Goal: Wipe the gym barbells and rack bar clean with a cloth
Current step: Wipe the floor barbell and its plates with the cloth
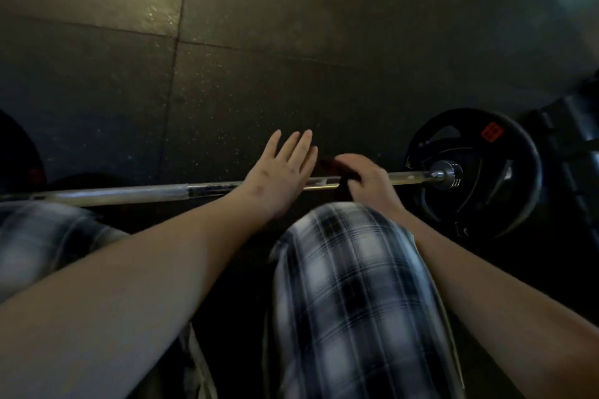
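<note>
The left hand (pixel 282 175) is open and flat, with its fingers straight and close together, pointing away from the person. It lies over the long metal bar (pixel 129 194) and hides part of it, but I cannot tell if the palm presses on the bar. The left hand holds nothing. The right hand (pixel 366 180) is just beside it, and its fingers are curled tight round a dark red cloth (pixel 330 165). The cloth is wrapped over the bar, between the two hands, and the right hand grips both the cloth and the bar under it. The bar lies low across the dark floor (pixel 291 42), from the left side to the right. At its right end sits a big black round weight (pixel 505 172) with a red sticker (pixel 492 131) on it, and the shiny tip of the bar (pixel 449 172) pokes out of the middle. Another dark round weight (pixel 16 152) shows at the far left edge. The person's right knee (pixel 350 269), in checked trousers, sticks up just in front of the bar and hides the right wrist. The left knee (pixel 48 236) is blurry at the left, near the bar
</note>
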